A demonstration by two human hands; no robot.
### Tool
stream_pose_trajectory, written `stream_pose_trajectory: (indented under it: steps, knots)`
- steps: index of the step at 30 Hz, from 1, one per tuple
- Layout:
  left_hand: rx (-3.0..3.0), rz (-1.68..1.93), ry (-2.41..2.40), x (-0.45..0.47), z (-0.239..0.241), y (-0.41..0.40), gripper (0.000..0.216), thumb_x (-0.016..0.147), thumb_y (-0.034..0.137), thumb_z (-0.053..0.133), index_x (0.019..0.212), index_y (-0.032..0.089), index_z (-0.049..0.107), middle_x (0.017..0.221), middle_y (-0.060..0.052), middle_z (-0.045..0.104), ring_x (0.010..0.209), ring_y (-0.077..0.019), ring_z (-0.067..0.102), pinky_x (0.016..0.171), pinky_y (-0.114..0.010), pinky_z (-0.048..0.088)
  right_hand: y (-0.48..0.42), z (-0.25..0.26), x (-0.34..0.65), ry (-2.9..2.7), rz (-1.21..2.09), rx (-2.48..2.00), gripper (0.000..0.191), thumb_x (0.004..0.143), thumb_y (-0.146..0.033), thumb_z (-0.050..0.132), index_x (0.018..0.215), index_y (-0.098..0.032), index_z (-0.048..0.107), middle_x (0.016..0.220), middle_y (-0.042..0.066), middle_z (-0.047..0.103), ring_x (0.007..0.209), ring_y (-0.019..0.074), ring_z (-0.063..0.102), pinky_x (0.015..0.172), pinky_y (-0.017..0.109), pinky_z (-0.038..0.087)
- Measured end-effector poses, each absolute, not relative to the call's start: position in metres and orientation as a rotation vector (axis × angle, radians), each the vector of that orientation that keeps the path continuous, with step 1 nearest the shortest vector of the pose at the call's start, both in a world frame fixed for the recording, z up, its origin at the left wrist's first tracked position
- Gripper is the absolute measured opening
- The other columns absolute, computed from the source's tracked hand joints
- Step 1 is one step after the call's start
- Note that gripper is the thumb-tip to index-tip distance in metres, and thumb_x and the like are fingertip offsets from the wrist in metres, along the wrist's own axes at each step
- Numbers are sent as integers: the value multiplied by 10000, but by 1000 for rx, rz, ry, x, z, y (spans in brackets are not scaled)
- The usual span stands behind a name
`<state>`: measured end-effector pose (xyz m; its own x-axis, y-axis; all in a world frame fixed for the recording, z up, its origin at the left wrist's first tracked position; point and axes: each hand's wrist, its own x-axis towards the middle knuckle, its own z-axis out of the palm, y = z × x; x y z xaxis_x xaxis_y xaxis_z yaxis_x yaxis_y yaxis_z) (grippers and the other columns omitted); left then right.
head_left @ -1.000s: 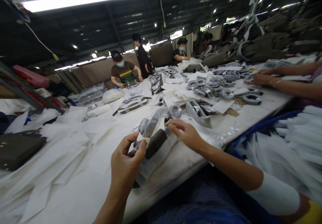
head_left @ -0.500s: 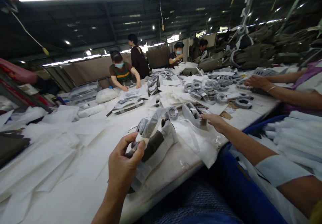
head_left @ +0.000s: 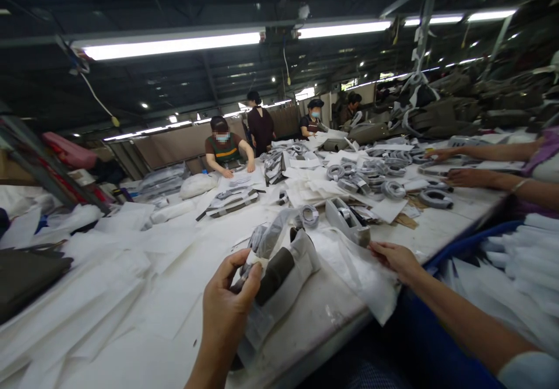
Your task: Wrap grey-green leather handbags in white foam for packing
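My left hand point(head_left: 231, 299) pinches a wrapped strap bundle point(head_left: 255, 258) between thumb and fingertips, with a scrap of white paper under the thumb. Dark olive padding point(head_left: 275, 275) shows in the bundle, partly covered by thin translucent wrap point(head_left: 297, 272). To its right, my right hand point(head_left: 397, 262) hovers with fingertips pressed together near the front end of a grey tape dispenser point(head_left: 345, 220). What those fingers hold, if anything, is too small to make out. Below and left of them lies a clear plastic bag point(head_left: 356, 267) hanging over the table edge.
White sheets point(head_left: 100, 272) cover the left of the table. Grey coiled straps point(head_left: 393, 190) lie farther back. A blue bin point(head_left: 437, 319) with white rolls point(head_left: 519, 255) stands at right. A co-worker's hands point(head_left: 471, 177) work at the right; other people stand behind the table.
My right hand has drawn back from the tape dispenser, towards me and to the right. My left hand keeps hold of the strap bundle. The view has tilted up.
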<state>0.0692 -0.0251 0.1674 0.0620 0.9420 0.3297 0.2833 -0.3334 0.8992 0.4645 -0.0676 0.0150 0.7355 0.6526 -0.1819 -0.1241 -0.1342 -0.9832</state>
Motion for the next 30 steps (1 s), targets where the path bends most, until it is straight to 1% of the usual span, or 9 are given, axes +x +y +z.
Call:
stream_pose_trajectory:
  steps: [3,6,8,10,13,16,21,26,30]
  knots:
    - [1687,1276,1203,70,169,-25,398,765,465,729,1040,180,694,961,-39,733,876,-186,666,767,-254,513,-75,27,446,-518,655,-1583,346,529,-517,839,686,-216,772,815,127,760,777,273,666,664,383,497]
    - [1713,1297,1164,72,168,-24,341,782,429,716,1014,179,696,928,-27,726,845,-170,653,770,-253,501,-82,70,396,-805,602,-1491,419,617,-596,795,800,-219,787,841,110,758,824,267,661,701,358,502]
    - [1720,1313,1163,75,167,-24,318,786,410,712,1007,182,696,905,-18,717,818,-158,643,767,-251,496,-86,107,353,-993,671,-1375,408,668,-576,790,838,-206,780,830,104,753,792,249,659,693,343,511]
    - [1723,1321,1181,77,166,-26,317,783,405,715,1011,185,695,889,-12,709,778,-148,634,746,-250,496,-88,138,312,-1155,790,-1228,365,717,-546,773,811,-193,767,775,82,739,744,216,654,685,318,520]
    - [1770,1355,1182,80,165,-29,288,781,385,724,993,191,699,900,-13,712,793,-150,638,761,-253,497,-83,165,265,-1276,931,-1037,319,767,-505,748,801,-187,751,746,54,725,720,185,651,682,292,531]
    - [1824,1399,1171,81,164,-32,269,774,356,737,992,201,699,914,-11,717,840,-161,647,793,-261,498,-70,168,241,-1303,935,-984,291,775,-474,746,754,-184,740,713,33,706,689,161,632,652,266,516]
    - [1935,1464,1177,76,159,-31,259,791,311,721,1033,223,696,970,-18,722,894,-177,658,853,-296,508,-57,161,232,-1268,888,-1068,295,774,-464,746,709,-176,729,630,8,665,587,126,578,559,237,454]
    - [2120,1438,1136,70,161,-27,282,779,260,711,1058,228,698,1002,-25,728,918,-182,664,871,-299,516,-59,162,233,-1309,860,-1131,331,792,-489,718,689,-174,723,634,16,677,576,130,581,565,245,459]
    - [2156,1398,1174,68,159,-25,301,762,264,712,1062,232,704,986,-16,735,894,-176,675,851,-289,530,-58,162,237,-1403,722,-1207,320,824,-459,689,660,-186,721,621,9,680,576,131,589,562,242,443]
